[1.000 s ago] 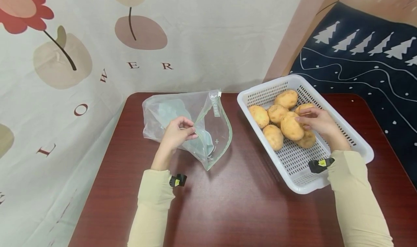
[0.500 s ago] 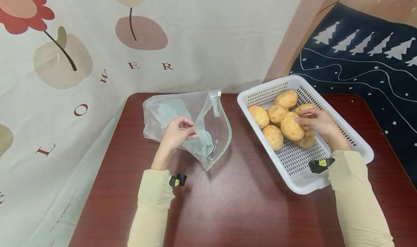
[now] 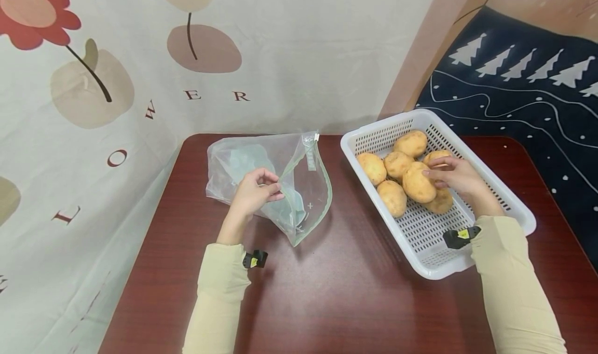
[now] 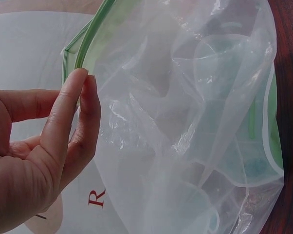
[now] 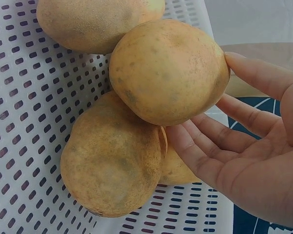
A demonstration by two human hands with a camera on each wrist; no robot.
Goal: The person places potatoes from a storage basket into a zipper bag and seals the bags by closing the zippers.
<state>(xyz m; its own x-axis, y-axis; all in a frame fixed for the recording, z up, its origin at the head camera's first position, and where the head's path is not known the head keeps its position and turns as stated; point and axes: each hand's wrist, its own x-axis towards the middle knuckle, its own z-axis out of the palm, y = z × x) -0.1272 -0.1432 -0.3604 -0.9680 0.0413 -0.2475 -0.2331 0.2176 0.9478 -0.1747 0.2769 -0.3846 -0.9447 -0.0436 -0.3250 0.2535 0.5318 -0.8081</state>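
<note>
Thumb and fingertips of my left hand (image 3: 254,193) pinch the green-edged mouth of a clear plastic zip bag (image 3: 219,175). The bag lies on its side with its mouth gaping to the right; a pale green printed patch (image 4: 219,122) shows on it. Over the basket, my right hand (image 3: 460,177) holds one end of a potato (image 3: 417,182), thumb at its top and fingers below, as the right wrist view shows. This potato (image 5: 168,73) rests on or just above other potatoes (image 5: 112,156). Its far underside is hidden.
A white perforated plastic basket (image 3: 524,219) stands on the right of the dark red table (image 3: 327,302), with several potatoes (image 3: 391,197) grouped towards its back. A printed cloth (image 3: 317,48) hangs behind the table; a navy cloth (image 3: 514,94) hangs at the right.
The head view has shifted very slightly. Both hands, the bag and the potatoes stay practically where they were.
</note>
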